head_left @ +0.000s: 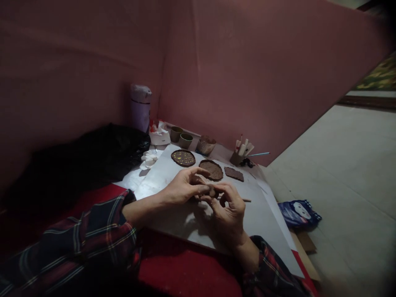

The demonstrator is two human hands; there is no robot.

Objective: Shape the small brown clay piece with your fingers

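Observation:
Both hands meet over the white board (262, 214), fingertips closed on a small brown lump that looks like clay (212, 190). My left hand (187, 185) pinches it from the left between thumb and fingers. From the right, my right hand (227, 202) grips the same lump with thumb and forefinger. A thin wooden stick (246, 200) shows behind my right hand; the rest of it is hidden. Just beyond the hands lie a round brown clay disc with a raised rim (210, 170), a yellow-dotted round disc (183, 158) and a small brown rectangular slab (234, 173).
Two small cups (186, 141), a smeared bowl (206, 145) and a holder with sticks (237, 158) line the back. At left are crumpled tissue (149, 159), a purple bottle (140, 109) and a black plastic bag (102, 152). A blue packet (300, 213) lies at right.

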